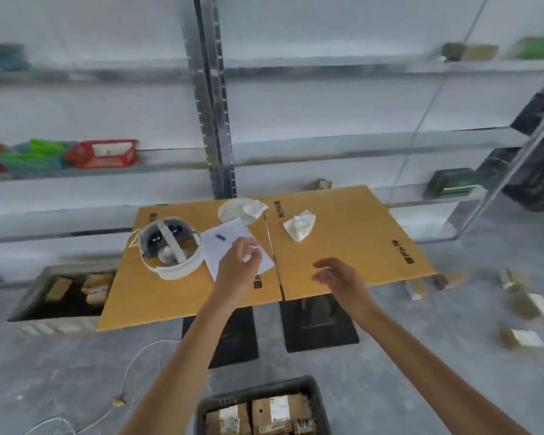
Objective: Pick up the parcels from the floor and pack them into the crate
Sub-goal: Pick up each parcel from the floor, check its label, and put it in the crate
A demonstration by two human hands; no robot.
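Parcels (278, 412) fill the black crate (258, 391); left fingers (247, 245) pinch paper (230, 231), right fingers (324, 264) spread loose.

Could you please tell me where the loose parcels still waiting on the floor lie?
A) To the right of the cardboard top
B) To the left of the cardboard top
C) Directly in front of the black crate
A: several small brown parcels lie scattered on the grey floor to the right of the cardboard top, away from the black crate.
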